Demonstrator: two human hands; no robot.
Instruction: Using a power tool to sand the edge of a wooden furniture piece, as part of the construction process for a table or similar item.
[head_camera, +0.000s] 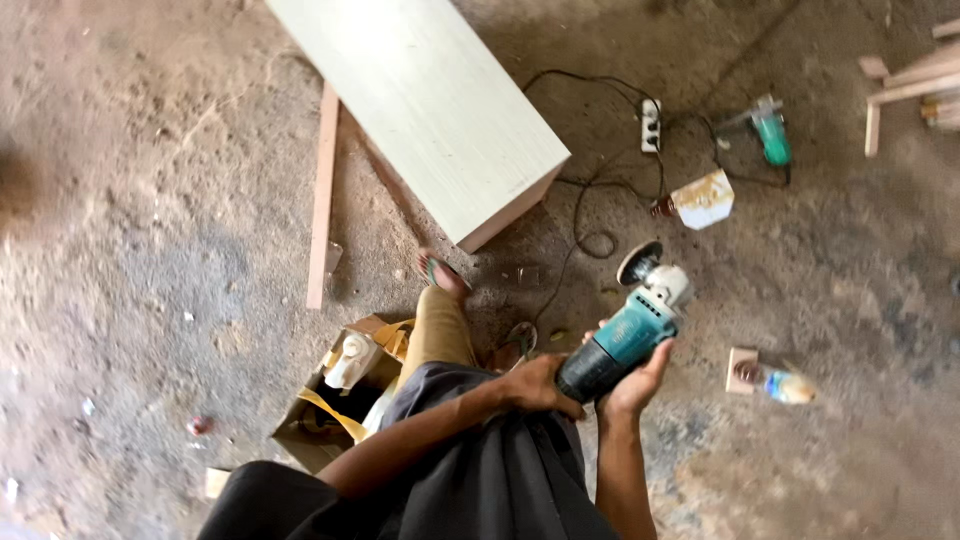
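Grinder sits in both my hands, right hand wrapped under the dark rear grip, left hand closed on its tail, long axis pointing up-right away from me, disc end toward the white board.

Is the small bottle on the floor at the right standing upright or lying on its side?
Lying on its side. The small bottle rests flat on the dirt floor, beside a small wood block.

Dusty dirt floor. On it: pale board box w/ plank beside, power strip + cord, green tool, open carton, bottle, wood scraps top right.
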